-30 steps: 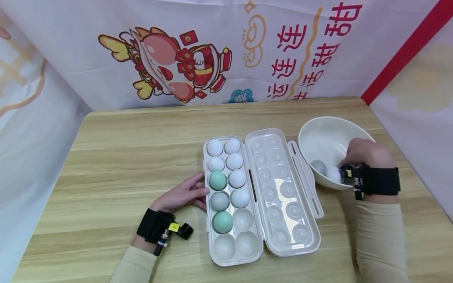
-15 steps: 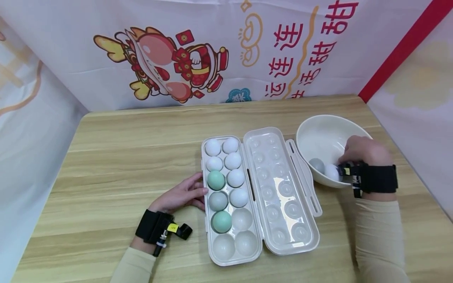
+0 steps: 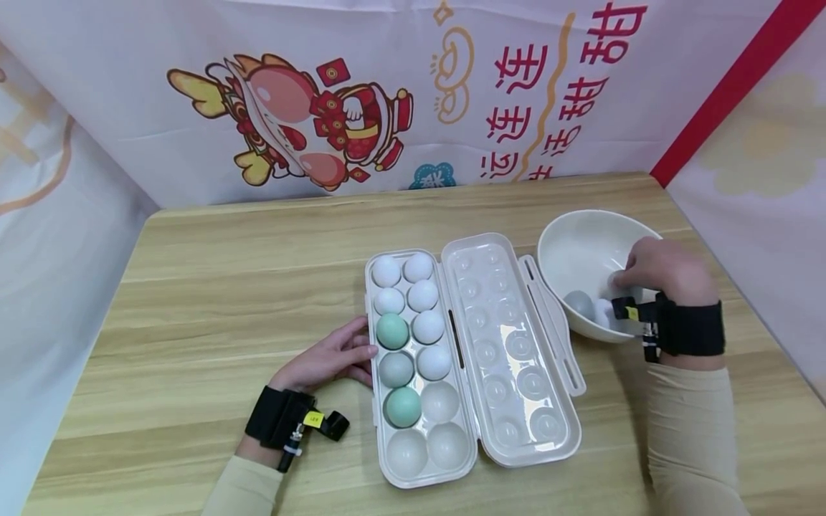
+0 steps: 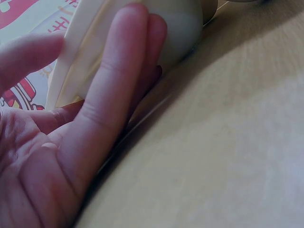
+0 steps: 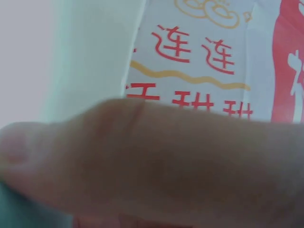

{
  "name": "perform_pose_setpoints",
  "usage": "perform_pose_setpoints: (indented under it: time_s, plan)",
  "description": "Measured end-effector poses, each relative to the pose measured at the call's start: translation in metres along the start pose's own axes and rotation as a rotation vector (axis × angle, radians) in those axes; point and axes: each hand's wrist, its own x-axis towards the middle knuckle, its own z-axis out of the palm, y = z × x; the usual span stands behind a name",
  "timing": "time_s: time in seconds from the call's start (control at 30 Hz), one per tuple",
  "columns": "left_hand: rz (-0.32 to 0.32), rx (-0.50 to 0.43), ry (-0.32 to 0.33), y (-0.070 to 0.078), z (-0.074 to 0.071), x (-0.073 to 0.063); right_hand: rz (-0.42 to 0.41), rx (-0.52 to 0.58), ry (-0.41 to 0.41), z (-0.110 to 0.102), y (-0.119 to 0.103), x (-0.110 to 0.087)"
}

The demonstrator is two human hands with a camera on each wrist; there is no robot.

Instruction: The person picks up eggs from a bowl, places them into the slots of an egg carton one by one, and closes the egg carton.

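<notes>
In the head view an egg carton lies with its clear lid folded back to the right. White eggs, green eggs and a grey-green egg sit in its cups; the three cups nearest me hold none. My left hand holds the carton's left edge, thumb at the rim and fingers along the side wall. Inside the cream bowl, my right hand pinches a greyish egg, mostly hidden. A grey egg and a white egg lie below it.
A pale slotted handle borders the lid and lies close to the bowl's left side. Wood-grain table surrounds these things. Printed cloth hangs behind the table and at both sides.
My right hand has risen slightly within the bowl, and the greyish egg now shows at its fingertips. The left hand and carton keep their places; the head view has shifted slightly.
</notes>
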Motion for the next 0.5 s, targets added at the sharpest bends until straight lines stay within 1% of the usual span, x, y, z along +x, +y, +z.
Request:
perform_pose_setpoints:
  time_s: [0.2, 0.33, 0.5]
  plan:
    - [-0.003, 0.006, 0.008, -0.001, 0.002, -0.002, -0.043, -0.043, 0.081, -0.004, -0.005, -0.007]
    - [-0.005, 0.010, 0.001, -0.002, 0.003, -0.004, -0.081, -0.058, 0.130, -0.004, -0.009, -0.014]
    - [0.010, 0.017, 0.000, -0.001, 0.002, -0.003, -0.126, -0.045, 0.195, -0.006, -0.015, -0.018]
